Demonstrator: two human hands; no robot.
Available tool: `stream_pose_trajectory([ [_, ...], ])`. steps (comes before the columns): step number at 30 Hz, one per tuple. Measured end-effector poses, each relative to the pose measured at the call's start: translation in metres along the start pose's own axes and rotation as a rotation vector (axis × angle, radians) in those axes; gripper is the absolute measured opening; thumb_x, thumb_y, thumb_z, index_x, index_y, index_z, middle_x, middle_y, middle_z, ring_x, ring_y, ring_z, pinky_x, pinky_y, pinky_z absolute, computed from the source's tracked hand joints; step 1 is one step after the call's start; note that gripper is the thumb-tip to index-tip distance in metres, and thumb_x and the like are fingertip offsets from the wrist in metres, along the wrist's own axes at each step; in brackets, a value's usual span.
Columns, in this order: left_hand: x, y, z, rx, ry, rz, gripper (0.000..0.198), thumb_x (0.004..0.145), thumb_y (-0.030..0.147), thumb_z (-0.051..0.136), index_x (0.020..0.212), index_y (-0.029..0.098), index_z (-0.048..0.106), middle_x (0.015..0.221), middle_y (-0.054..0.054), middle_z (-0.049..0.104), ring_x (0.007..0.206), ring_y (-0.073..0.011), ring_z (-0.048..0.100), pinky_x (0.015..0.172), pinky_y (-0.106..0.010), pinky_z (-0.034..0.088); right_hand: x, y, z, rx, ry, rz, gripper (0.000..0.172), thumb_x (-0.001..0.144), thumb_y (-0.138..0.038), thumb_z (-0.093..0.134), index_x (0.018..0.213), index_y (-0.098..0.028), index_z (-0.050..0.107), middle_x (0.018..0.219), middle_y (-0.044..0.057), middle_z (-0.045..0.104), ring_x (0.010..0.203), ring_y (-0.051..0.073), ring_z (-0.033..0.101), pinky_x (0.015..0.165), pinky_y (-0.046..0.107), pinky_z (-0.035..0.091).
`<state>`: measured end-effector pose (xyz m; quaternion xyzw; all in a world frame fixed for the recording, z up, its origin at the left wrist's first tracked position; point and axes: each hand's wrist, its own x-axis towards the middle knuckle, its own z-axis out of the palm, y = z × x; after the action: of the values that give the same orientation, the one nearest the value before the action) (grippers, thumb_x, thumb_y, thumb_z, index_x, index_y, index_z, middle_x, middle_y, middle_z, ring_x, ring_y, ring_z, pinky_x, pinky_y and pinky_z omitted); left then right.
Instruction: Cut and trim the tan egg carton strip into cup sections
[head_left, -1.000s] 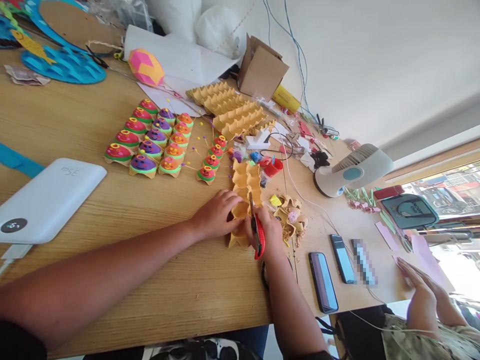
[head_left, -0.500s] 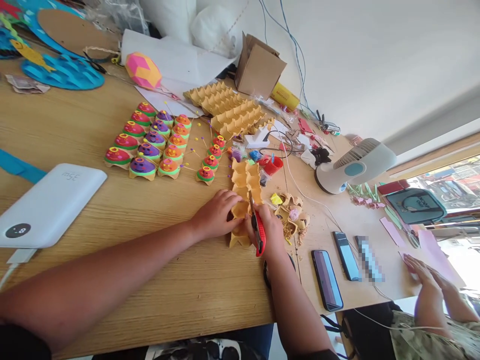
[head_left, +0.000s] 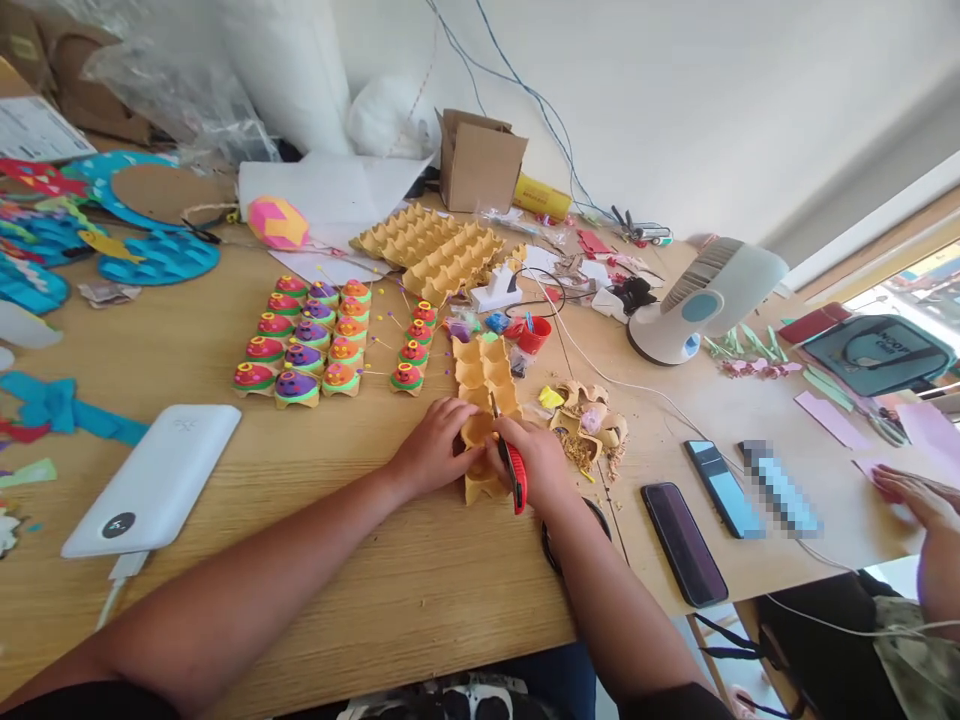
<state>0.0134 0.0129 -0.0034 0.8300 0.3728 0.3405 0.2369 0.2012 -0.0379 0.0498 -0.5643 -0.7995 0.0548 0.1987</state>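
Observation:
My left hand grips the left edge of a yellow egg-carton strip, its fingers closed round the side. In my right hand is a red utility knife, with its blade pointing away from me over the strip's cups. The blade tip rests at or just above the ridge between the two rows; exact contact is hard to see. Left of the strip stand rows of painted egg-carton cups with faces. Cut carton scraps and crumbs lie to its right.
Behind are larger egg trays, a red cup and a cardboard box. A white fan and a dark phone stand or lie at right. A power bank lies left. Another person's hand rests on pink paper.
The view has tilted and shifted, so more of the left and back of the table shows. My hands stay at the carton strip; the knife has moved only slightly.

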Motion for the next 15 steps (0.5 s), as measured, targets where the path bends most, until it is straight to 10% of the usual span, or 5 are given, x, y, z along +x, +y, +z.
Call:
stream_pose_trajectory([
  [7, 0.001, -0.003, -0.001, 0.033, -0.031, 0.030, 0.044, 0.087, 0.037, 0.067, 0.127, 0.021, 0.056, 0.123, -0.011, 0.062, 0.120, -0.0294, 0.054, 0.105, -0.049, 0.046, -0.001, 0.005, -0.027, 0.145, -0.154, -0.023, 0.023, 0.092, -0.027, 0.063, 0.114, -0.022, 0.062, 0.092, 0.003, 0.071, 0.080, 0.017, 0.065, 0.070, 0.025, 0.043],
  [15, 0.000, -0.003, -0.003, 0.055, -0.031, 0.013, 0.045, 0.084, 0.031, 0.068, 0.125, 0.019, 0.056, 0.124, -0.011, 0.061, 0.120, -0.0280, 0.054, 0.106, -0.046, 0.045, -0.008, 0.005, -0.070, 0.837, -0.142, 0.113, 0.032, 0.092, -0.026, 0.048, 0.123, -0.023, 0.055, 0.111, 0.005, 0.071, 0.095, 0.017, 0.067, 0.084, 0.031, 0.052],
])
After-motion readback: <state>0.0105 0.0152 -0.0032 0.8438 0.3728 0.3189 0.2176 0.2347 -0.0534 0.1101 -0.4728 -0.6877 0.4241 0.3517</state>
